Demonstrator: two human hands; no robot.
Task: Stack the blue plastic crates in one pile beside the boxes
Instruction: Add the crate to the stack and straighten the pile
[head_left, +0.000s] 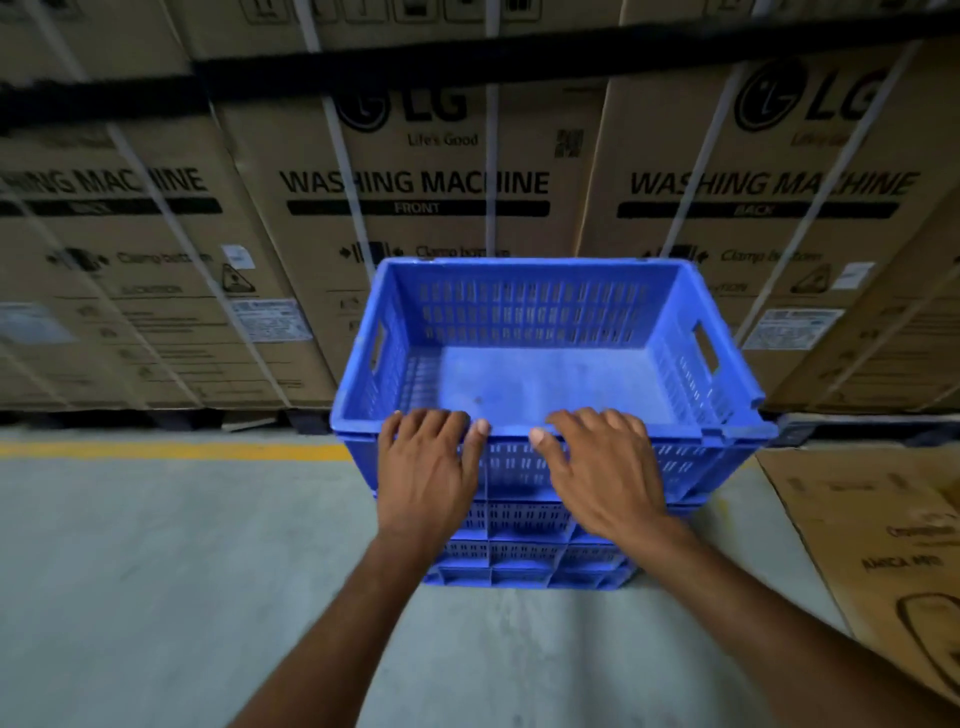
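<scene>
A pile of blue plastic crates (524, 540) stands on the concrete floor in front of large washing machine boxes (415, 182). The top crate (535, 312) is empty, with slotted walls and a handle hole in each end. My left hand (428, 470) grips its near rim at the left, fingers hooked over the edge, thumb on the outer wall. On the same rim, further right, my right hand (605, 470) holds on in the same way. Both forearms reach in from below.
A row of tall strapped cardboard boxes fills the back, standing on dark pallets. A brown cardboard box (883, 545) lies close to the pile's right. A yellow floor line (171, 449) runs along the left. Grey concrete floor (182, 597) stretches to the left and near side.
</scene>
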